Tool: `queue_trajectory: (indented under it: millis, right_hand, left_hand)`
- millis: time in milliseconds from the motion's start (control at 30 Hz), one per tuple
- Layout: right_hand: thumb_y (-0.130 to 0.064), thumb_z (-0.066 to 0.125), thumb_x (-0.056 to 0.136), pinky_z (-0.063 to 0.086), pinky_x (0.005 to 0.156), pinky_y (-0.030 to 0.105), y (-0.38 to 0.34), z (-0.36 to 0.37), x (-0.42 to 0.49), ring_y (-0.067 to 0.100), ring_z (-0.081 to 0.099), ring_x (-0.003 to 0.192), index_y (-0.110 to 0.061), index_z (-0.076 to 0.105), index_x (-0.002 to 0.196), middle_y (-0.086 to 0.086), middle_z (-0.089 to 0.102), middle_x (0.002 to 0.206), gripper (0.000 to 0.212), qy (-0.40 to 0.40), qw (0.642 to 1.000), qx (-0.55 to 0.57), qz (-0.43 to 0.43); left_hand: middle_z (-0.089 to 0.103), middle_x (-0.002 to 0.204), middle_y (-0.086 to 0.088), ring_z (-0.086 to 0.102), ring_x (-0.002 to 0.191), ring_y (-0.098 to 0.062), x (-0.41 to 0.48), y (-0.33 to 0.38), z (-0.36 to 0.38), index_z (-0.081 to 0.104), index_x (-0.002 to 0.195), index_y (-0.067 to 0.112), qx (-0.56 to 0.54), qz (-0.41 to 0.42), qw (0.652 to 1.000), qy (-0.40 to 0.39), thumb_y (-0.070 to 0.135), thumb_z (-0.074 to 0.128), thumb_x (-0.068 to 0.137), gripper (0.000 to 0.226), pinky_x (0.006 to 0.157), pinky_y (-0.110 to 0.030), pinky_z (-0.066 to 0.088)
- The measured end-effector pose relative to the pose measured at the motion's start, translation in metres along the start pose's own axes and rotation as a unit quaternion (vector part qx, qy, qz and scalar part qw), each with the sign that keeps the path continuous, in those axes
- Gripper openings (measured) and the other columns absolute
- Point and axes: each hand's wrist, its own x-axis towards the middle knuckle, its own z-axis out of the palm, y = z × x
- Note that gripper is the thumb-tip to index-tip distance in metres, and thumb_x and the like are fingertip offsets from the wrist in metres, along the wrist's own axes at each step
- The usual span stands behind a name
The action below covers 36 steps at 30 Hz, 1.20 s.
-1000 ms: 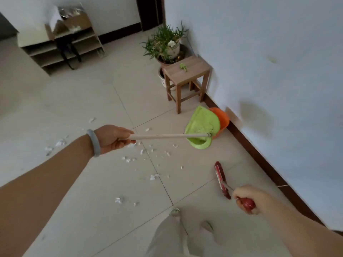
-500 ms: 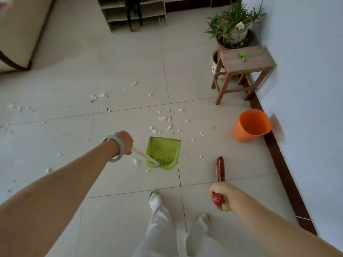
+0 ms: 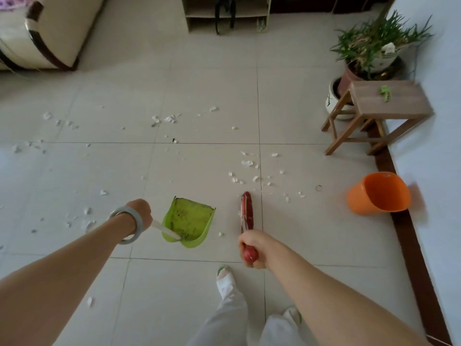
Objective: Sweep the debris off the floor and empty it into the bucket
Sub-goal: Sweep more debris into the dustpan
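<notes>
On the floor [image 3: 199, 83], debris [image 3: 247, 163]: white scraps scattered, thickest ahead of the brush [image 3: 247, 211].
dustpan [image 3: 189, 221]: green, left of the brush.
left grip [image 3: 138, 212]: curled round dustpan handle.
right grip [image 3: 252, 248]: curled round brush handle.
bucket [image 3: 379, 193]: orange, tilted, by the wall [image 3: 444, 146].

Left hand [image 3: 138, 212]: fingers hidden behind its back, wrapped on pale straight dustpan handle [image 3: 164, 229]; handle's top end lost in fist. Right hand [image 3: 252, 247] covers middle of red-gripped broom handle [image 3: 250, 255]. Long red broom head [image 3: 248, 208] seen edge-on, bristles not discernible. Scattered white floor scraps [image 3: 247, 163] too small to tell material. Small green item [image 3: 385, 92] on brown wooden stool [image 3: 399, 106] unidentifiable. Beige cushioned sofa [image 3: 50, 28] cut by left and top edges. Pale open shelf unit [image 3: 249, 13] cut by top edge. White ceramic plant pot [image 3: 333, 102] partly behind stool.
</notes>
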Motion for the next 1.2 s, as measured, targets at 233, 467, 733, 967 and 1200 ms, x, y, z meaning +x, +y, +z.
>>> queue_trajectory:
  millis: [233,467,733,967,1200]
  right_hand:
    - [0.001,0.044,0.086,0.03,0.03,0.011,-0.022,0.004,-0.008,0.008,0.038,0.027,-0.013,0.042,0.06,0.0,0.04,0.043,0.03,0.013,1.0,-0.022,-0.007]
    - [0.001,0.044,0.088,0.031,0.033,0.014,-0.02,-0.004,-0.043,0.007,0.04,0.034,-0.019,0.06,0.102,0.001,0.045,0.055,0.029,-0.013,0.994,-0.112,0.004]
    - [-0.003,0.045,0.092,0.028,0.033,0.009,-0.018,-0.002,-0.024,0.004,0.04,0.031,-0.016,0.026,0.151,-0.001,0.045,0.047,0.064,-0.079,0.962,-0.247,0.082]
    - [-0.009,0.047,0.094,0.031,0.031,0.01,-0.056,0.014,0.013,0.003,0.042,0.029,-0.018,0.045,0.083,-0.003,0.046,0.042,0.014,-0.116,0.909,-0.383,0.114]
    - [-0.011,0.047,0.095,0.032,0.029,0.011,-0.15,-0.015,0.027,0.004,0.043,0.027,-0.015,0.044,0.076,-0.003,0.046,0.04,0.019,-0.07,0.9,-0.421,0.088]
  left_hand:
    - [0.059,0.131,0.001,0.055,0.123,-0.017,0.002,-0.074,0.022,0.055,0.13,0.014,0.121,-0.01,0.992,-0.025,0.028,0.035,0.1,0.039,0.1,-0.028,0.045]
    - [0.065,0.123,0.002,0.06,0.116,-0.015,-0.002,-0.12,0.035,0.06,0.124,0.015,0.133,-0.041,0.988,-0.06,0.036,0.039,0.097,0.04,0.094,-0.025,0.047]
    - [0.066,0.12,-0.002,0.062,0.112,-0.018,-0.013,-0.139,0.057,0.062,0.124,0.014,0.123,-0.056,0.989,-0.056,0.027,0.041,0.096,0.037,0.091,-0.024,0.048]
    - [0.062,0.129,-0.003,0.057,0.121,-0.019,-0.027,-0.128,0.073,0.058,0.127,0.01,0.152,-0.05,0.986,-0.05,0.016,0.033,0.099,0.038,0.098,-0.026,0.044]
    - [0.062,0.125,0.003,0.058,0.118,-0.015,-0.021,-0.097,0.075,0.06,0.125,0.016,0.128,-0.085,0.985,-0.083,0.015,0.032,0.099,0.038,0.093,-0.024,0.047]
